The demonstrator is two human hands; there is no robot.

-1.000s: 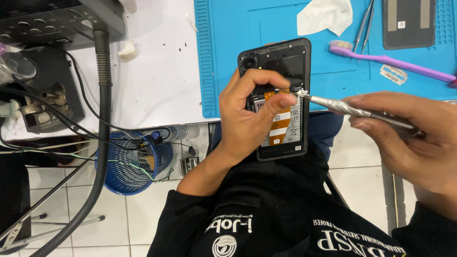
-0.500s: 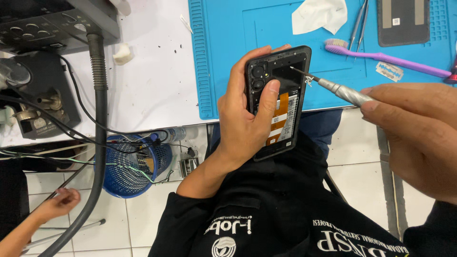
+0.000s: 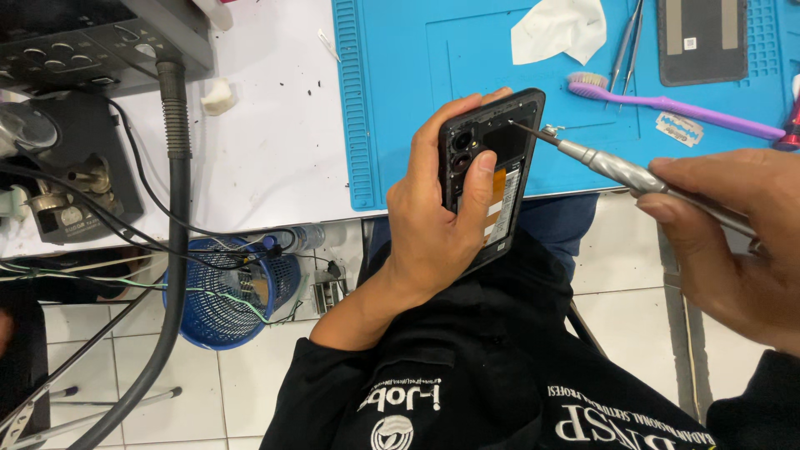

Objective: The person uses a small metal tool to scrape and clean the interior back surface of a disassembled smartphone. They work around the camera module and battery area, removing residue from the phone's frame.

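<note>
The left hand (image 3: 433, 225) wraps its fingers (image 3: 477, 185) closed around an opened black phone (image 3: 492, 167), thumb pressed flat across the exposed inside just below the two round camera lenses, holding the phone upright over the near edge of the counter (image 3: 267, 142). The right hand (image 3: 733, 242) pinches its fingers shut around the metal handle of a slim screwdriver (image 3: 617, 167), whose tip now rests on the upper right part of the phone's inner frame. A second ago the tip sat lower, near the middle of the phone beside the orange ribbon cable; half a second ago it had already climbed toward the top edge, and the phone has been raised and tilted slightly with it. That suggests the work has moved on from one screw spot to another, higher on the frame. Behind the phone lies a blue work mat (image 3: 400, 100), carrying a crumpled white tissue (image 3: 560, 29), tweezers (image 3: 625, 42), a purple brush (image 3: 667, 104), a razor blade (image 3: 681, 127) and a dark flat panel (image 3: 702, 37). To the left, a thick grey hose (image 3: 177, 208) hangs down past a blue wire basket (image 3: 225, 287) on the tiled floor.
</note>
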